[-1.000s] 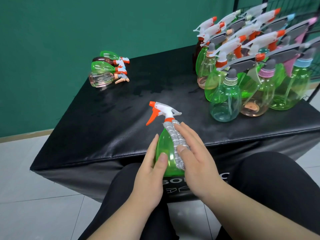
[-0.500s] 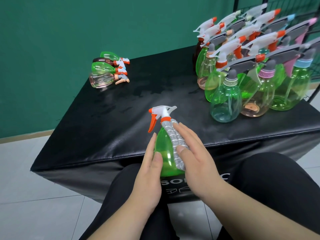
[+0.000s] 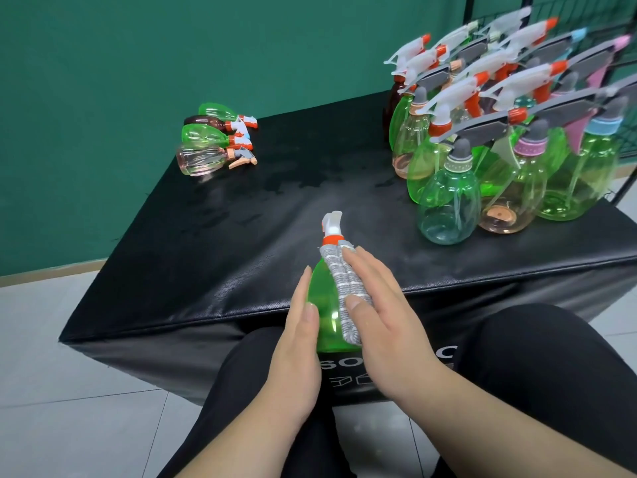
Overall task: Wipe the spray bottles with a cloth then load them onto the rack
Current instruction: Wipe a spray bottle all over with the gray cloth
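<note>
A green spray bottle [image 3: 324,305] with a white and orange trigger head stands tilted at the near edge of the black table [image 3: 241,236]. My left hand [image 3: 296,343] holds its left side. My right hand [image 3: 382,305] presses a grey and white cloth [image 3: 346,291] flat against the bottle's right side, from the neck down to the body. The trigger head points away from me. The bottle's base is hidden behind my hands.
Several upright spray bottles [image 3: 489,139] crowd the table's right side. A small group of spray bottles [image 3: 213,139] lies at the far left corner. A black wire rack [image 3: 617,15] stands behind at the right. My legs are under the table's near edge.
The green bottle has turned about its own axis: the orange trigger pointed left before and the head now faces away. My hands have stayed on the bottle and cloth.
</note>
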